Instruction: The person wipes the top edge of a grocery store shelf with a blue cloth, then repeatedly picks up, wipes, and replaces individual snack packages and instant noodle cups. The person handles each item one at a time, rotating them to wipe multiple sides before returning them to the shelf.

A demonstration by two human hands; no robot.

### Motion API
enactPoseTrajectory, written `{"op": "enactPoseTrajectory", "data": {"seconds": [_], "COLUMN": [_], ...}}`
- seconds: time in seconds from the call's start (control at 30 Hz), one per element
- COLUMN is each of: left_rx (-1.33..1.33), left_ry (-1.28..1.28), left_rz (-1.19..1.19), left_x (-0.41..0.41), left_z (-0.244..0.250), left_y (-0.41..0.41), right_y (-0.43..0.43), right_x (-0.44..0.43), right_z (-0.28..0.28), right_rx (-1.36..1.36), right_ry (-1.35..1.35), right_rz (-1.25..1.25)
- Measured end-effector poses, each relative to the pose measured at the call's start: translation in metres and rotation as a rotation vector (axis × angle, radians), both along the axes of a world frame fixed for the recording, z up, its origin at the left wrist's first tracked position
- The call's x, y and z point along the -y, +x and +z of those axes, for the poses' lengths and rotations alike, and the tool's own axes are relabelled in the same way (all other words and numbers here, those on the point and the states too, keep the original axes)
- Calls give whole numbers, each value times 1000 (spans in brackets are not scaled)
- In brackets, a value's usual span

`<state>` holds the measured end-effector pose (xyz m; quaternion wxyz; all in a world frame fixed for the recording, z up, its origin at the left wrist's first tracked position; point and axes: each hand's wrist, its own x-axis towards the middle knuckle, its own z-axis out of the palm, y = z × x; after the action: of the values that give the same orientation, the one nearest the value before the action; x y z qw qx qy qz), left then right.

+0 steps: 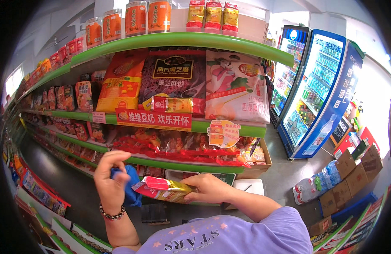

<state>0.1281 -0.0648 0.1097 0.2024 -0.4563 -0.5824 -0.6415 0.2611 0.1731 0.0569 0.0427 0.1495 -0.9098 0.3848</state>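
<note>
My right hand (208, 187) grips one end of a red and gold foil packet (166, 189), held lying on its side in front of my chest. Close to the packet's red end is my left hand (111, 177), raised with curled fingers and slightly blurred. A blue cloth (131, 189) hangs from that hand, partly hidden behind the fingers. A similar packet (173, 104) lies on the shelf ahead, before a dark purple bag of black sesame paste (173, 74). More packets (213, 16) of this look stand upright on the top shelf.
Orange-labelled jars (136, 19) line the green-edged top shelf (182, 39). An orange bag (122, 82) and a pink-white bag (236, 87) flank the sesame bag. To the right are drinks fridges (319, 95), bottled water packs (316, 182) and cardboard boxes (351, 181).
</note>
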Motion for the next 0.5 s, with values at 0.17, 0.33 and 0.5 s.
{"op": "enactPoseTrajectory", "data": {"seconds": [0.17,0.33,0.5], "left_rx": [-194,-246,-456], "left_ry": [-367,-256,-374], "left_rz": [-98,89,77], "left_x": [-5,-5,-20], "left_z": [-2,-1,6], "left_y": [3,10,13], "right_y": [4,11,13], "right_x": [2,11,14], "right_z": [1,14,23], "right_rx": [-15,125,-302], "right_ry": [11,-5,118], "right_rz": [13,75,-40]}}
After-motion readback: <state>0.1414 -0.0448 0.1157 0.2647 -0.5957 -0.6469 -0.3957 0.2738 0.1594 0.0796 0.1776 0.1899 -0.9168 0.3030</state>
